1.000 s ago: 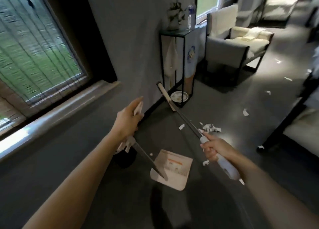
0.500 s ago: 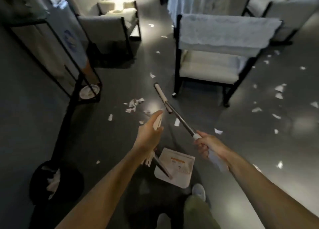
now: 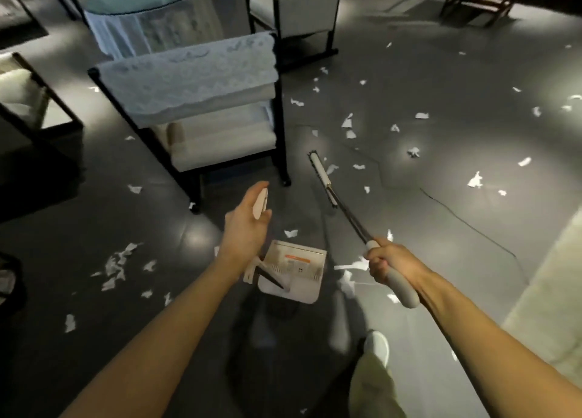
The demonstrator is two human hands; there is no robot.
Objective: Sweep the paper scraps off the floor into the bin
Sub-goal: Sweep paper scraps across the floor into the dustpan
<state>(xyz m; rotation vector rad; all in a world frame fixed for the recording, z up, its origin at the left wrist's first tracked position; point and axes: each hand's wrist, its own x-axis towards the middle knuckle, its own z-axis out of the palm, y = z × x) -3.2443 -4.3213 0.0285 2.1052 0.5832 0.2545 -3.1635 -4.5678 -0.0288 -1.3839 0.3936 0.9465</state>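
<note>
My left hand point(image 3: 245, 225) grips the white top of the dustpan's long handle. The white dustpan point(image 3: 293, 271), with an orange label, sits low over the dark floor in front of my feet. My right hand point(image 3: 389, 264) grips the grey grip of the broom point(image 3: 346, 214), whose metal shaft runs up and left to a narrow white head point(image 3: 319, 168) near the floor. White paper scraps point(image 3: 475, 179) lie scattered across the floor, with a cluster at the left point(image 3: 118, 263) and several close to the dustpan point(image 3: 348, 280). The bin is out of view.
A black-framed chair with white cushions and a lace cover point(image 3: 195, 102) stands just ahead on the left. A round table with a white cloth point(image 3: 148, 23) and another chair point(image 3: 296, 11) are behind it. A pale rug edge point(image 3: 551, 291) lies at the right. My shoe point(image 3: 376, 346) is below.
My view has swung right, away from the wall, stand and black bin, onto the open floor with more scraps. Both hands keep their hold on dustpan and broom.
</note>
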